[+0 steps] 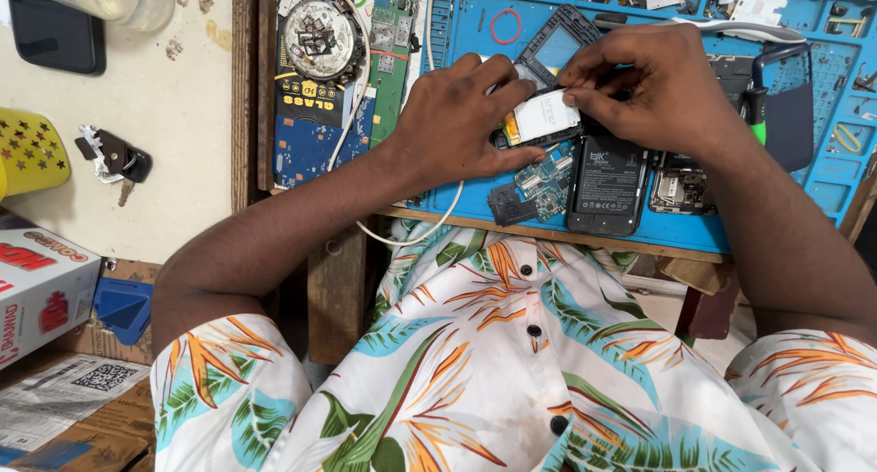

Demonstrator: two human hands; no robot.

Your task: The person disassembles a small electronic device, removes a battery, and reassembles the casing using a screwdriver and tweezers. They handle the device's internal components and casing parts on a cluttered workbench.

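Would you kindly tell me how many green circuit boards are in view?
1: the green circuit board stands lengthwise beside the blue mat's left edge, above the left hand. Others may be hidden under the hands.

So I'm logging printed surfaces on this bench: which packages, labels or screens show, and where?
Box: left edge, white carton, red print.
Paper: bottom left, white sheet with a square code.
Phone: top left, dark blank screen.
Battery: on the blue mat below the right hand, black, white print.
Label: between left hand and right hand, white, on the opened phone.
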